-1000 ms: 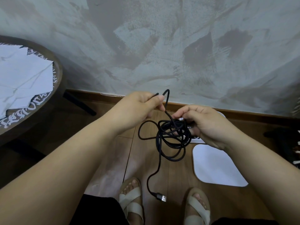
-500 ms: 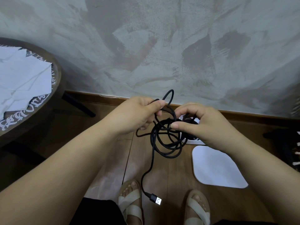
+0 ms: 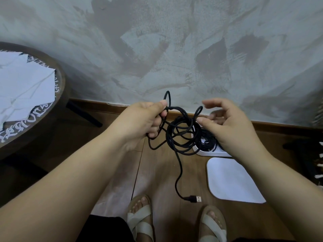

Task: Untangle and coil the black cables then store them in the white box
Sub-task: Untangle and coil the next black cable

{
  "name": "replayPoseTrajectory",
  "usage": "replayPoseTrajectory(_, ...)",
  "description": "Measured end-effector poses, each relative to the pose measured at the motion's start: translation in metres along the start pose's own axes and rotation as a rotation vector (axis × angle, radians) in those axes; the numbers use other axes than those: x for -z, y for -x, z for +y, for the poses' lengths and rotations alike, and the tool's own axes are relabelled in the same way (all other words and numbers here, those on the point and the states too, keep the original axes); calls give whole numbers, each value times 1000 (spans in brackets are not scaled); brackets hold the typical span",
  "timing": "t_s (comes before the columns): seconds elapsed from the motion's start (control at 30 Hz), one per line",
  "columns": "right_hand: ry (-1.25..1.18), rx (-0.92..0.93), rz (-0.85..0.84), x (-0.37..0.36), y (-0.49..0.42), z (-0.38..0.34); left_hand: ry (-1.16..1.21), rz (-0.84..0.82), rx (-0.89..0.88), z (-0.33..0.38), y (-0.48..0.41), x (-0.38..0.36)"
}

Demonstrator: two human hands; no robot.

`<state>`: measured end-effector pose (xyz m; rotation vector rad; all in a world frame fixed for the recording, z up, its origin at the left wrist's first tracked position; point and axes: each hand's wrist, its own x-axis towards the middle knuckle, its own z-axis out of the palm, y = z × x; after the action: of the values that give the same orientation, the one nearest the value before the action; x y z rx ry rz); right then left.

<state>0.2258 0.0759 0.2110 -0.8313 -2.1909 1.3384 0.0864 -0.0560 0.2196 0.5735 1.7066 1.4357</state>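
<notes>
- Mid-air, the left hand (image 3: pixel 142 122) gripped the black cable (image 3: pixel 168 137) bundle, fingers curled round it, so the tail hung free.
- To its right, the right hand (image 3: pixel 230 130) hovered by a loop, fingers spread, likely to tease it out.
- Just beyond, the white box (image 3: pixel 208 152) sat open on the floor (image 3: pixel 157 172).

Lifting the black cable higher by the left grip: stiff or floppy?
Probably floppy: the black cable sags in loose loops below the left hand. Likely light, since that hand alone seems to carry it. The plug at its loose end may swing or snag.
</notes>
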Motion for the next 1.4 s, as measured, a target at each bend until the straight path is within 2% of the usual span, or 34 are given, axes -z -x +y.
replayPoseTrajectory(0.07, -48, -59, 69, -2, 2, -3, 32, 21, 3, 0, -1, -2)
replayPoseTrajectory(0.2, -83, -192, -113, -11, 10, -8, 27, 57, -16, 0, 0, -7)
replayPoseTrajectory(0.3, -127, -276, -135, -16, 8, -2, -20, 65, -26, -1, 1, -11)
replayPoseTrajectory(0.47, -749, -480, -141, -15, -1, -1, -156, 113, -39, -4, -2, -6)
replayPoseTrajectory(0.53, -884, -526, -125, -13, -3, -1, -268, 134, -44, -6, -5, -1)
replayPoseTrajectory(0.63, -887, -556, -108, -13, -5, 1, -447, 141, -80, -6, -5, 3)
replayPoseTrajectory(0.7, -855, -527, -107, -12, -7, 3, -598, 210, -148, -4, -1, 3)
replayPoseTrajectory(0.8, -808, -503, -92, -8, -9, 8, -586, 261, -288, 2, 4, 9)
replayPoseTrajectory(0.9, -732, -503, -97, -6, -10, 10, -344, 12, -415, 12, 9, 23)
replayPoseTrajectory(0.97, -708, -518, -92, -5, -11, 10, -152, -183, -410, 16, 12, 32)
replayPoseTrajectory(1.03, -703, -544, -95, -5, -11, 11, -76, -312, -351, 17, 15, 35)
replayPoseTrajectory(1.23, -734, -552, -170, -9, -9, 13, 125, -455, -285, 12, 13, 23)
replayPoseTrajectory(1.4, -566, -435, -149, -16, -6, 12, 401, -683, -232, 8, 10, 10)
